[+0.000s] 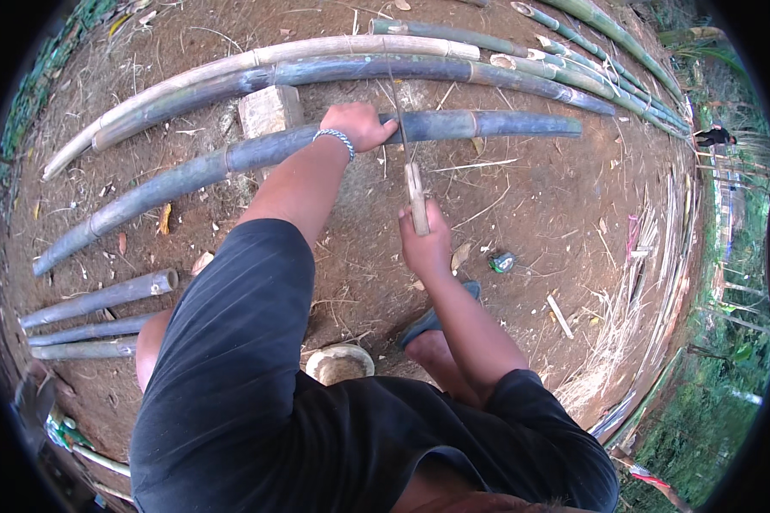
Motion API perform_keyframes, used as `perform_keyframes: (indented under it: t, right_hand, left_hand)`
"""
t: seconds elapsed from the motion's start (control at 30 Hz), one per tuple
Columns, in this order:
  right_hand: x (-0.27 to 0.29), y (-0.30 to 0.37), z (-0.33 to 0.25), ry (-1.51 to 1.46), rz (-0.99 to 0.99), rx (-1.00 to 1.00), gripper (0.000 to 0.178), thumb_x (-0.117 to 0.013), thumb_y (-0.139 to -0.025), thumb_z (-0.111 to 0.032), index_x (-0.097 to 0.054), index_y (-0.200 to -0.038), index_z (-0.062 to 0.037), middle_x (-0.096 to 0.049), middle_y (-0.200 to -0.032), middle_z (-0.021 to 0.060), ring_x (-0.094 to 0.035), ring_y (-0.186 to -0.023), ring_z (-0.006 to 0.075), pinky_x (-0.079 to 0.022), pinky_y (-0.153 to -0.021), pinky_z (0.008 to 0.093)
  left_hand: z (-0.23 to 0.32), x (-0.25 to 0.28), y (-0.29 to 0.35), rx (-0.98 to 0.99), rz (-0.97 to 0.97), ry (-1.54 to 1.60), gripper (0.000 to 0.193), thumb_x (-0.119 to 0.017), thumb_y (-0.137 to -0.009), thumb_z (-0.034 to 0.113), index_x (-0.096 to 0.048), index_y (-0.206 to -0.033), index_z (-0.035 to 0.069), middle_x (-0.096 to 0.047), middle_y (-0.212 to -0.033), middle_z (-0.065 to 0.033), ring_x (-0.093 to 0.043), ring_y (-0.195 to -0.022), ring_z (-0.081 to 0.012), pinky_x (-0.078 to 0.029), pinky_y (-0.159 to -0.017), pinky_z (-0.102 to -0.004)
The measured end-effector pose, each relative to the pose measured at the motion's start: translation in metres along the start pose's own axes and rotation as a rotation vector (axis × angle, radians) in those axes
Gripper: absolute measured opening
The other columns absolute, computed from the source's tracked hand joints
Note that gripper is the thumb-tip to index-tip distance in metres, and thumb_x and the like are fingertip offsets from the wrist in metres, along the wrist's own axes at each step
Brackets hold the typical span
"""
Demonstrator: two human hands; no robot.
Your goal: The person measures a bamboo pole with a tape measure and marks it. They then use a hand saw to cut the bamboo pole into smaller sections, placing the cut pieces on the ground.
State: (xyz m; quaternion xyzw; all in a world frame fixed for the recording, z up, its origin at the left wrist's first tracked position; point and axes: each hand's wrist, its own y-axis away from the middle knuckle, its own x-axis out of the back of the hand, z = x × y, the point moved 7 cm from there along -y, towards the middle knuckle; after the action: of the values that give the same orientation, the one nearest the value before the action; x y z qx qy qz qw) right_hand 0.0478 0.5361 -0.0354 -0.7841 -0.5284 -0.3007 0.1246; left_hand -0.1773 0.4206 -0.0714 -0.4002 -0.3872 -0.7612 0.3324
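A long bluish-grey bamboo pole (441, 125) lies across in front of me, propped near a pale wooden block (270, 111). My left hand (359, 126), with a braided bracelet at its wrist, is closed over the pole, its thumb pointing toward the blade. In my right hand (426, 238) is the wooden handle of a hand saw (415, 197). Its thin dark blade, seen nearly edge-on, crosses the pole just right of my left hand and extends beyond it. How deep the blade sits in the bamboo I cannot tell.
Two more poles, one pale bamboo (274, 53) and one dark bamboo (334, 68), lie beyond. Green bamboo poles (590, 77) are stacked at far right. Short cut pieces (103, 299) lie at left. A crushed can (502, 262) and split strips (642, 248) are on the dirt.
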Motion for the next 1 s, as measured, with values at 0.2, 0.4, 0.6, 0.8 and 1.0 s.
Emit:
perform_keyframes:
  t: [0.2, 0.4, 0.6, 0.8, 1.0]
  right_hand:
    - [0.012, 0.036, 0.016, 0.018, 0.007, 0.016, 0.019, -0.072, -0.094, -0.021, -0.060, -0.094, -0.0057, -0.066, -0.077, 0.0130, -0.064, -0.068, 0.0271, -0.051, -0.065, 0.0407]
    - [0.002, 0.002, -0.003, -0.005, 0.010, -0.023, 0.019, -0.073, -0.093, -0.021, -0.061, -0.094, -0.0055, -0.065, -0.075, 0.0099, -0.063, -0.068, 0.0208, -0.051, -0.067, 0.0373]
    - [0.024, 0.073, 0.034, 0.012, 0.025, -0.017, 0.018, -0.074, -0.092, -0.020, -0.062, -0.093, -0.0057, -0.064, -0.075, 0.0089, -0.063, -0.069, 0.0198, -0.051, -0.066, 0.0368]
    - [0.006, -0.014, -0.014, 0.009, 0.049, 0.008, 0.015, -0.073, -0.094, -0.019, -0.064, -0.097, -0.0083, -0.065, -0.078, 0.0098, -0.062, -0.070, 0.0213, -0.050, -0.068, 0.0377]
    - [0.025, 0.078, 0.023, 0.060, 0.041, 0.050, 0.017, -0.074, -0.091, -0.016, -0.066, -0.102, -0.0045, -0.068, -0.081, 0.0109, -0.066, -0.074, 0.0222, -0.054, -0.073, 0.0386]
  left_hand:
    - [0.008, 0.005, 0.008, -0.157, -0.035, -0.062, 0.062, -0.068, -0.083, 0.049, -0.063, -0.120, 0.000, -0.073, -0.111, -0.0216, -0.071, -0.106, -0.0360, -0.055, -0.095, -0.0457]
    - [0.013, 0.005, 0.014, -0.097, -0.073, -0.122, 0.056, -0.077, -0.078, 0.032, -0.061, -0.123, 0.001, -0.073, -0.113, -0.0204, -0.071, -0.107, -0.0333, -0.056, -0.095, -0.0434]
    - [0.009, 0.012, 0.016, -0.054, -0.121, -0.097, 0.052, -0.075, -0.079, 0.030, -0.063, -0.120, 0.001, -0.073, -0.113, -0.0210, -0.071, -0.108, -0.0315, -0.057, -0.095, -0.0427]
    - [0.015, 0.013, 0.012, -0.099, -0.060, -0.102, 0.049, -0.075, -0.078, 0.029, -0.067, -0.118, 0.002, -0.074, -0.111, -0.0194, -0.072, -0.106, -0.0321, -0.058, -0.094, -0.0429]
    - [0.002, 0.009, 0.008, -0.043, -0.055, -0.094, 0.049, -0.076, -0.077, 0.031, -0.069, -0.117, 0.003, -0.074, -0.110, -0.0191, -0.072, -0.105, -0.0330, -0.058, -0.095, -0.0427]
